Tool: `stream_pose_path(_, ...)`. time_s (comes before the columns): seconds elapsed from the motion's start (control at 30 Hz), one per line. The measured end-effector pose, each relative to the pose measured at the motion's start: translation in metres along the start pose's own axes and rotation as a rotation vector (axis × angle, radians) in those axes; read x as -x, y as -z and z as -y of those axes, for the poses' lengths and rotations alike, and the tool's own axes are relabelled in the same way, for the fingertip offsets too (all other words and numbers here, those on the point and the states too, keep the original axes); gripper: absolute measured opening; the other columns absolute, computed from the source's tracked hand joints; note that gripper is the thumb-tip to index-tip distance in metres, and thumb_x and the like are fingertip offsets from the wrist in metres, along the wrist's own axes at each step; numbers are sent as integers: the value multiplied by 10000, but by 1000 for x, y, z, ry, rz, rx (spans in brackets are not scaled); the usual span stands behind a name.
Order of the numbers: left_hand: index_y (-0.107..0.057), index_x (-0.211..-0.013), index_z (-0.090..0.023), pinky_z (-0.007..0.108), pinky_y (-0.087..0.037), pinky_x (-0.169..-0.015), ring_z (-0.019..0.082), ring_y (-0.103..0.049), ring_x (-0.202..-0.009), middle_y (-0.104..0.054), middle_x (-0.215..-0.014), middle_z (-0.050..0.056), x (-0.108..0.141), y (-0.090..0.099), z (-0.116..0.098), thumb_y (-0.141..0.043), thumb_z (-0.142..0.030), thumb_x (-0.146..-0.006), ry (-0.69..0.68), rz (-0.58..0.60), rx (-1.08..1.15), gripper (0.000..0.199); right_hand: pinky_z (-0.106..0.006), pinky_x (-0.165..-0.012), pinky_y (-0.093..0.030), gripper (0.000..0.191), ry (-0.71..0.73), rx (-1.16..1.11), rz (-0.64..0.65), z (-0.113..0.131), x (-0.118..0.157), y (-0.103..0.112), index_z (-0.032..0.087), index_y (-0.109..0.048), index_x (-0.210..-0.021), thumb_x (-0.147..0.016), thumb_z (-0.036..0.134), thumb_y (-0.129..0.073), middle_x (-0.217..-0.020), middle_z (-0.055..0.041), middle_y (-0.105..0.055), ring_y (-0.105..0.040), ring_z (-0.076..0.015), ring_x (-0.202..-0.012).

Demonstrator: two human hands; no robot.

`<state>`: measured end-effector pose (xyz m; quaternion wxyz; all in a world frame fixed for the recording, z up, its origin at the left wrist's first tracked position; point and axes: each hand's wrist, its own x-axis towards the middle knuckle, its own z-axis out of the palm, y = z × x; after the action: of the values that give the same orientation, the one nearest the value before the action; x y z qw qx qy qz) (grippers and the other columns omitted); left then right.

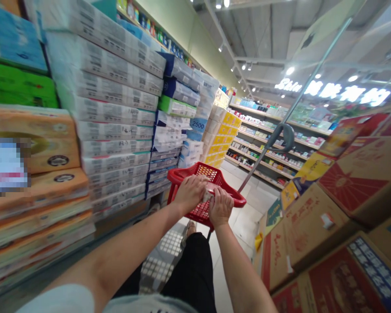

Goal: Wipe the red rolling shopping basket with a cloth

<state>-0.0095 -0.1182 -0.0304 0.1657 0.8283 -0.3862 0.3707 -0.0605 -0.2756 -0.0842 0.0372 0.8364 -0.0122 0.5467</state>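
Note:
Above the red plastic shopping basket [239, 201], both my hands meet around a small pink-and-white package [210, 188]. My left hand [192, 191] has its fingers closed over the package's left side. On the right side, my right hand [220, 205] curls its fingers round the package. Much of the package is hidden by my hands, so its kind cannot be made out. The basket has perforated walls and sits low in front of my legs, tilted in the view.
Tall stacks of white plastic-wrapped packs [117, 104] and orange packs [35, 187] line the left. Cardboard cartons [299, 234] are piled on the right. A glass door with a grey handle [288, 138] stands ahead, with stocked shelves [267, 148] behind. Pale tiled floor [250, 213] runs between.

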Motion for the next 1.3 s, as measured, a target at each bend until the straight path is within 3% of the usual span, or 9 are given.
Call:
stream_pose_path(0.1,-535,-1281,-273,453,-316,-1032,272,-434,-1257,-529,-1362,61,-3,-2,-4,-420,-390,-946,-80,15,11,373,-437,-1017,-287,394,22,-37,23,1,-1,1,145,-517,-1305,-965,290,-381,-1273,-137,-576,-458,-268,-1223)
stream_pose_path(0.23,-599,-1184,-223,434,-380,-907,240,-575,-997,-668,-1080,85,-18,-3,13,-340,-404,-979,93,40,-27,377,-433,-1035,-277,392,-5,-93,65,8,-4,3,146,-521,-1294,-972,318,-379,-1301,-134,-558,-444,-261,-1239)
stream_pose_path(0.37,-601,-1172,-166,417,-392,-833,214,-589,-821,-678,-905,92,-20,-1,35,-267,-380,-1000,231,27,-80,433,-436,-1044,-268,375,-45,-116,70,19,-6,3,156,-534,-1275,-978,316,-371,-1298,-123,-561,-446,-260,-1236)
stream_pose_path(0.47,-568,-1227,-170,402,-394,-827,224,-579,-865,-658,-949,101,-6,2,40,-295,-423,-989,194,21,-86,442,-443,-1029,-272,367,-58,-110,41,22,-5,1,157,-542,-1261,-972,319,-385,-1278,-124,-573,-458,-268,-1220)
stream_pose_path(0.63,-546,-1245,-237,415,-373,-906,249,-544,-1014,-604,-1140,106,10,6,41,-392,-501,-942,-30,19,-36,430,-445,-1012,-276,344,-36,-87,0,15,-1,0,161,-544,-1245,-961,304,-415,-1251,-127,-587,-481,-265,-1193)
stream_pose_path(0.8,-587,-1151,-199,381,-385,-780,222,-566,-840,-639,-918,85,1,10,38,-222,-389,-999,149,85,-20,439,-440,-1008,-276,322,-12,-97,-22,10,-1,2,163,-542,-1233,-955,279,-431,-1251,-117,-590,-483,-261,-1187)
stream_pose_path(0.97,-499,-1300,-237,405,-349,-902,263,-516,-1050,-591,-1159,106,13,13,32,-374,-519,-942,15,42,-53,473,-441,-1008,-280,319,-10,-109,-47,8,0,2,174,-537,-1240,-950,269,-444,-1244,-111,-591,-474,-261,-1190)
stream_pose_path(1.17,-575,-1195,-217,382,-351,-773,242,-545,-876,-634,-940,84,7,16,29,-235,-451,-987,188,82,-64,462,-449,-1014,-288,310,-4,-124,-56,7,1,0,178,-542,-1233,-952,259,-440,-1239,-109,-590,-469,-264,-1192)
stream_pose_path(1.3,-522,-1279,-237,396,-351,-822,260,-542,-961,-629,-1046,94,11,16,29,-312,-553,-948,105,55,-62,504,-454,-1013,-291,310,-4,-129,-52,6,0,-1,176,-541,-1231,-951,251,-432,-1238,-115,-588,-466,-265,-1196)
